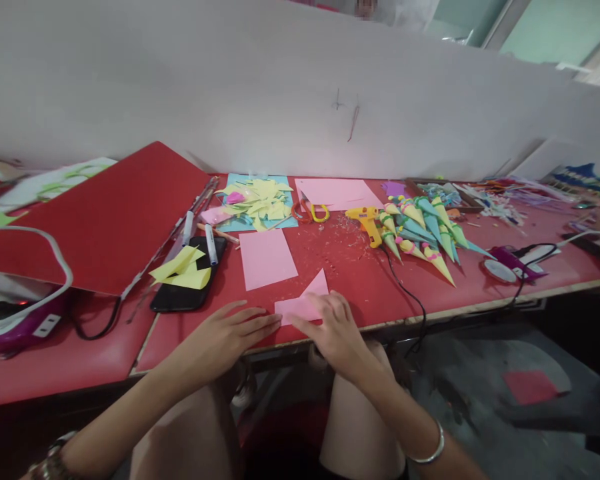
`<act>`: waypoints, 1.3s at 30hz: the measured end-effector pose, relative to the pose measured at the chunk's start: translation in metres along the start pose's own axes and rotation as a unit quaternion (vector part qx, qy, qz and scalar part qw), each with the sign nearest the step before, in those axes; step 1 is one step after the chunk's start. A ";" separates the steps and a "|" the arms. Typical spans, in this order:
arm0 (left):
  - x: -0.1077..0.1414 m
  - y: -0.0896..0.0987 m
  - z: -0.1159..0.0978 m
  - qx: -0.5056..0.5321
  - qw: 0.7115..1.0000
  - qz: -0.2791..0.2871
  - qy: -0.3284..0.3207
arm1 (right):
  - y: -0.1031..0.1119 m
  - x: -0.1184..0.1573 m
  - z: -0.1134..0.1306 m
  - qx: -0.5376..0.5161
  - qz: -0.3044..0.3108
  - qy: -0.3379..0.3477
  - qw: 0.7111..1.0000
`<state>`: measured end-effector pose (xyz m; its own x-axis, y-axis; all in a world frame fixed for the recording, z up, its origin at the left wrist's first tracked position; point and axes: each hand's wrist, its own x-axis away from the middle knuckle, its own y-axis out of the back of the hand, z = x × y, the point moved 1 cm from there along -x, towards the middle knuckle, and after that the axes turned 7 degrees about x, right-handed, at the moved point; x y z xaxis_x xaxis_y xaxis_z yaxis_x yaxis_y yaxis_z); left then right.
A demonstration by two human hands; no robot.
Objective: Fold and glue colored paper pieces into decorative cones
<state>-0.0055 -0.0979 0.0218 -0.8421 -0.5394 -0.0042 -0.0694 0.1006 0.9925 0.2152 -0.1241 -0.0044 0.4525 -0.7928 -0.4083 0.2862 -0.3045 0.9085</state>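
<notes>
A folded sheet of pink paper (300,308) lies at the table's front edge, one pointed flap sticking up toward the back. My left hand (230,335) reaches its left end, with the fingers stretched out and the fingertips touching the edge. Over its right part rests my right hand (336,328), fingers bent on the paper and thumb spread away from them. Just behind is a flat pink square sheet (268,259). To the left, a black phone (180,298) carries yellow paper pieces (193,277) and a marker (211,244).
Behind lie yellow paper scraps (263,200), scissors (310,212) and more pink paper (335,193). A yellow glue gun (367,223) with a trailing cord stands beside several paper cones (430,227). A red board (110,213) and purple power strips (520,264) flank the workspace.
</notes>
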 end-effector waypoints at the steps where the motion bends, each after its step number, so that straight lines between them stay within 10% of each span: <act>1: 0.000 0.000 0.000 -0.002 1.000 -0.004 -0.003 | 0.002 0.001 0.005 0.001 0.006 0.020 1.000; 28: -0.001 0.004 0.000 -0.024 0.999 0.039 0.003 | 0.028 0.012 -0.040 -0.089 0.012 -0.101 0.991; 39: -0.004 0.013 -0.002 0.053 0.998 -0.027 0.022 | 0.020 -0.045 -0.032 -0.123 0.205 0.003 0.971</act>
<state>-0.0023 -0.0965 0.0351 -0.8109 -0.5831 -0.0494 -0.1717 0.1564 0.9727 0.2277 -0.0780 0.0293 0.5750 -0.8180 -0.0186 0.2738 0.1709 0.9465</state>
